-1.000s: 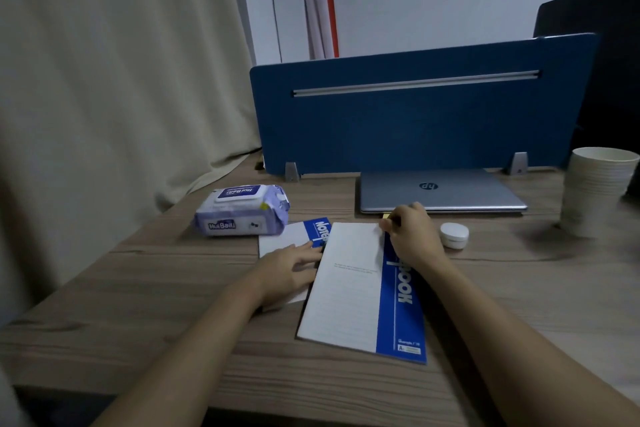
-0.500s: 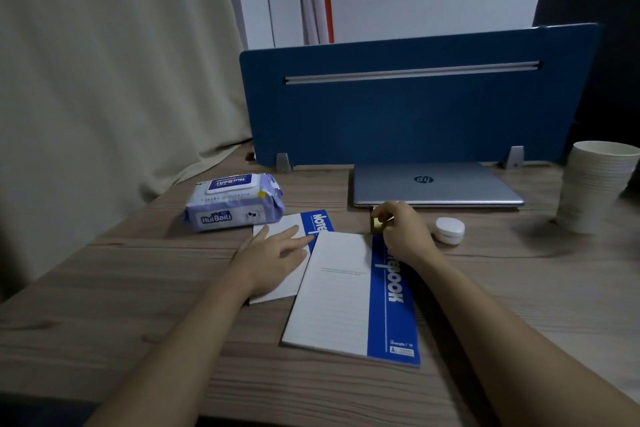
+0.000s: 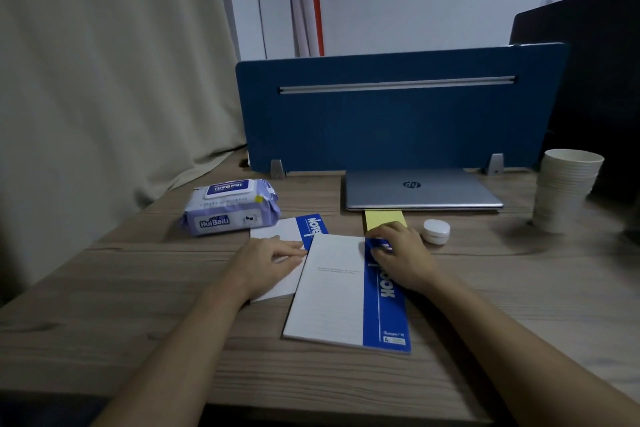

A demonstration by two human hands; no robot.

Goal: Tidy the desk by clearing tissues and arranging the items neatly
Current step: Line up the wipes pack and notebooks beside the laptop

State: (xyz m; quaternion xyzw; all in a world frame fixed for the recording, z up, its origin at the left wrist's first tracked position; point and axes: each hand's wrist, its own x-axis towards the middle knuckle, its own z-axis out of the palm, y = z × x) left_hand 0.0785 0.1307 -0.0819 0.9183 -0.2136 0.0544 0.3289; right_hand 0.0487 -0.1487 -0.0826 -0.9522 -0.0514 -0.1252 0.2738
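Two white-and-blue notebooks lie on the wooden desk (image 3: 502, 305). The upper notebook (image 3: 339, 291) overlaps the lower notebook (image 3: 287, 230), which sticks out to the left. My left hand (image 3: 268, 262) rests flat on the lower notebook, fingers straight and pointing right. My right hand (image 3: 401, 258) lies on the top right corner of the upper notebook, fingers curled down onto its blue strip. A yellow sticky-note pad (image 3: 382, 218) shows just beyond my right hand. A purple wet-wipe pack (image 3: 230, 206) sits at the left.
A shut silver laptop (image 3: 420, 189) lies against the blue divider (image 3: 398, 114). A small white round case (image 3: 436, 230) sits right of my right hand. A stack of paper cups (image 3: 564, 189) stands at the far right. A beige curtain (image 3: 104, 80) hangs left.
My right hand slid back from the yellow pad onto the upper notebook's corner, uncovering the pad. My left hand stays on the lower notebook. The view tilted down.
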